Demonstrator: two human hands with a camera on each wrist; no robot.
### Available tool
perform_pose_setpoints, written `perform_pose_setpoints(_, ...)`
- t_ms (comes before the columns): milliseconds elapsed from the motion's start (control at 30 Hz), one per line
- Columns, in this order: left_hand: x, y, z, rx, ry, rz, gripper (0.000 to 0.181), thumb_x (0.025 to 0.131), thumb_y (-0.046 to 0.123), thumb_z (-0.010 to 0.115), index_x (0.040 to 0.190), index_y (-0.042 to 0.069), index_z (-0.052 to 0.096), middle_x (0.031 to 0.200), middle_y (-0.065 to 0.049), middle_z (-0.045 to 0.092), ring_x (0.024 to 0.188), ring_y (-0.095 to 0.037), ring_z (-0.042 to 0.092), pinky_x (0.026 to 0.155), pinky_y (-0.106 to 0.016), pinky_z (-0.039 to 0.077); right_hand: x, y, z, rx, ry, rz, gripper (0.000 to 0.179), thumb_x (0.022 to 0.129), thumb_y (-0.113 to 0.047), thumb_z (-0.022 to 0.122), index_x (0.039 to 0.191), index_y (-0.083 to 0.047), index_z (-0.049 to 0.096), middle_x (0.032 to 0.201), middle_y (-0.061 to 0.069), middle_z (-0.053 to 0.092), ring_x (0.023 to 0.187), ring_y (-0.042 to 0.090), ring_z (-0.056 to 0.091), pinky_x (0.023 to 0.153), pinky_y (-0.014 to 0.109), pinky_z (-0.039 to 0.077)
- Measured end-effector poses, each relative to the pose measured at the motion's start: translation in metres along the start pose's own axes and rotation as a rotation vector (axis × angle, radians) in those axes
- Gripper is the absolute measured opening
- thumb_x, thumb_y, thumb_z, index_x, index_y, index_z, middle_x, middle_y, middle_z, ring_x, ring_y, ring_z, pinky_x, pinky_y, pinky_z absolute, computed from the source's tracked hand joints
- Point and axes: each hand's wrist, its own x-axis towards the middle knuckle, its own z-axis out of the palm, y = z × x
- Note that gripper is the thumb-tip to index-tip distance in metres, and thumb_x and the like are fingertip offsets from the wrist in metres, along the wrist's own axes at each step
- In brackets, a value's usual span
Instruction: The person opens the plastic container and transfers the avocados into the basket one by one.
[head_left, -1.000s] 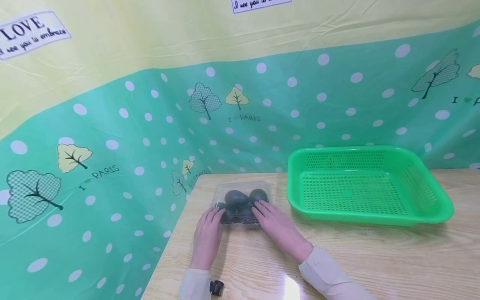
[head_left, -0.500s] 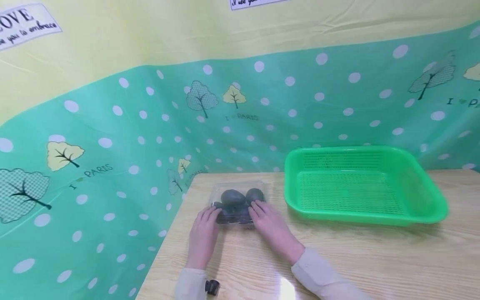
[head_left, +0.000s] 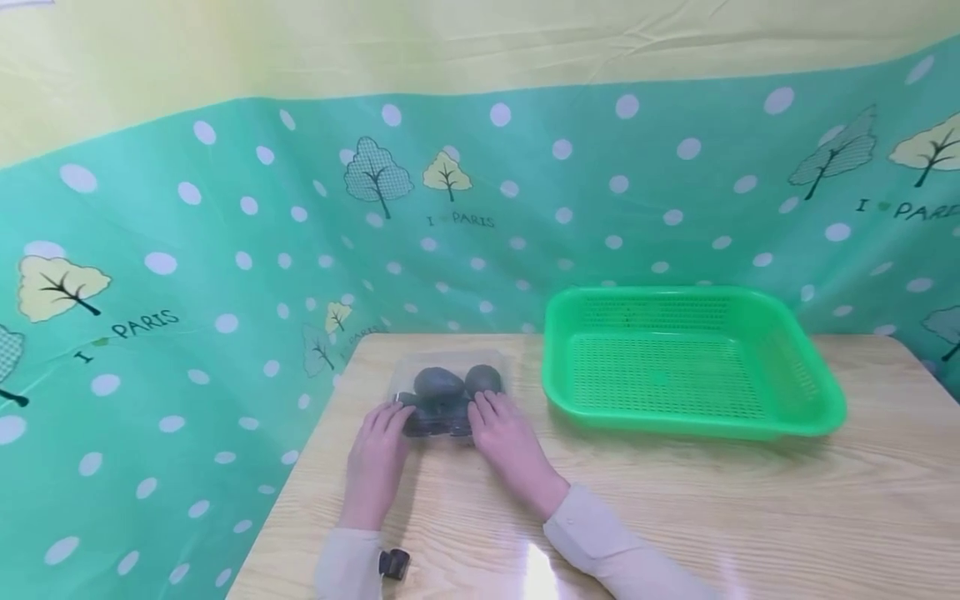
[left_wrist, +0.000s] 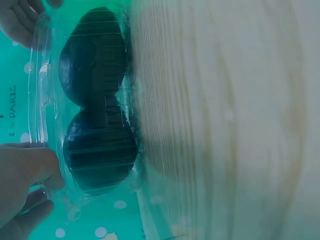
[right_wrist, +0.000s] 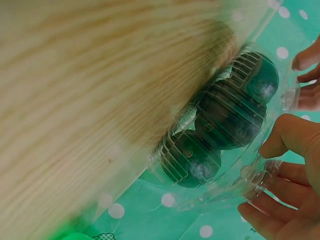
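Observation:
Several dark avocados lie inside a clear plastic clamshell box at the table's far left corner. At the box's near left corner, my left hand pinches the plastic rim between thumb and fingers. On the near right, my right hand holds the same rim; the right wrist view shows its thumb above and its fingers curled below the edge. The box's ribbed lower wall faces both wrist cameras. Whether the lid is fastened cannot be told.
A green perforated plastic basket stands to the right of the box, near the back edge. The wooden table borders a green and yellow patterned cloth behind and at left. A small black device sits at my left wrist.
The head view has turned a little right and down, so the table, box and basket sit further left in it. Both hands keep the same hold on the box.

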Motion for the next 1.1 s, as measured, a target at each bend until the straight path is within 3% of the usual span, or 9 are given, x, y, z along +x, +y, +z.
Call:
perform_pose_setpoints(300, -0.0027, -0.0037, -0.0050, -0.004, -0.015, -0.021, 0.056, 0.070, -0.015, 0.076, 0.121, 0.005, 0.065, 0.124, -0.017, 0.065, 0.121, -0.035, 0.055, 0.104, -0.046, 0.049, 0.0047, -0.0075, -0.0039, 0.004, -0.079, 0.017, 0.038, 0.083, 0.002, 0.074, 0.120, -0.001, 0.066, 0.126, 0.016, 0.066, 0.120, 0.028, 0.062, 0.106, 0.038, 0.048)
perform_pose_setpoints(800, 0.0020, -0.0021, -0.0037, -0.015, -0.030, -0.040, 0.055, 0.072, -0.014, 0.075, 0.122, 0.005, 0.065, 0.125, -0.016, 0.064, 0.124, -0.035, 0.054, 0.106, -0.046, 0.047, 0.0081, -0.0031, -0.0046, 0.022, -0.029, 0.014, 0.034, 0.081, 0.006, 0.074, 0.114, 0.001, 0.068, 0.120, 0.018, 0.069, 0.114, 0.030, 0.065, 0.101, 0.040, 0.052)
perform_pose_setpoints(1100, 0.0010, -0.0012, 0.0002, -0.007, -0.043, -0.045, 0.055, 0.073, -0.014, 0.074, 0.123, 0.007, 0.065, 0.126, -0.014, 0.064, 0.125, -0.033, 0.054, 0.107, -0.043, 0.047, 0.0076, -0.0023, -0.0066, 0.027, -0.046, 0.015, 0.034, 0.080, 0.007, 0.074, 0.112, 0.002, 0.068, 0.118, 0.019, 0.069, 0.112, 0.030, 0.066, 0.099, 0.041, 0.053)
